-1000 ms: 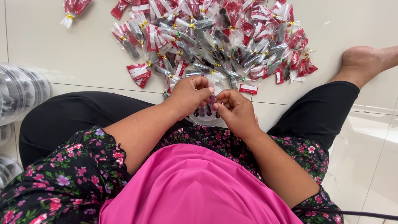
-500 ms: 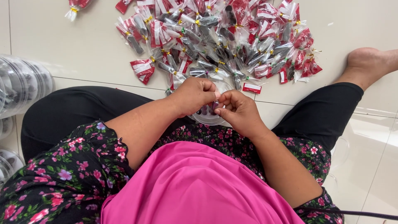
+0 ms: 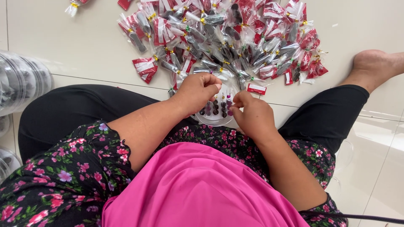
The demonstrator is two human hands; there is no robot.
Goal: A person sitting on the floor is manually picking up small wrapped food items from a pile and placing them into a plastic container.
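Head view: person sits on pale tiled floor (image 3: 84, 50), legs apart, hands over lap.
L hand (image 3: 198, 90): curled, fingertips pinched together over clear round tray (image 3: 216, 120); can't tell if anything's in the pinch.
R hand (image 3: 248, 113): curled at tray's right edge, fingertips closed on sth tiny, too small to ID.
Tray: between knees, just below both hands; holds small dark vials (image 3: 216, 107) upright in rows.
Nearby: heap of wrapped packets (image 3: 235, 38) w/ red & clear film just beyond tray; stacked clear lids (image 3: 21, 82) at far left.
Risk: vials stand close, so a knuckle bump could prob. topple a row; tray sits on uneven lap fabric, could tip.
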